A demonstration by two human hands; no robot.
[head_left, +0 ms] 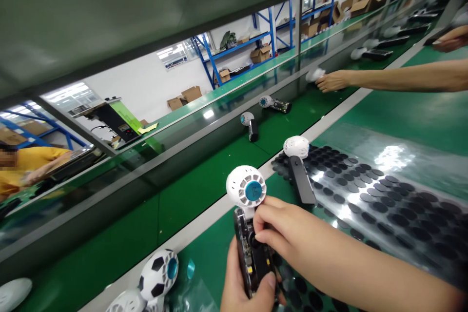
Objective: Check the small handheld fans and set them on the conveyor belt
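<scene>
My left hand (246,285) is wrapped round the black handle of a handheld fan (246,187) with a white round head and a blue disc at its centre. The handle's front is uncovered, showing dark inner parts and small yellow pieces. My right hand (280,226) is closed, thumb and fingers pinched at the handle's upper part, just below the head; what lies between the fingertips is hidden. To the right, another white fan (302,175) with a dark handle lies on sheets of black round stickers (340,180). A football-patterned fan (159,275) lies at lower left.
Along the green conveyor belt (204,180) lie more fans, including one white-headed fan (248,124). A co-worker's hand (334,80) reaches onto the belt at right, touching a white fan head. Across the line is a person in a yellow shirt (40,163). A shelf hangs overhead.
</scene>
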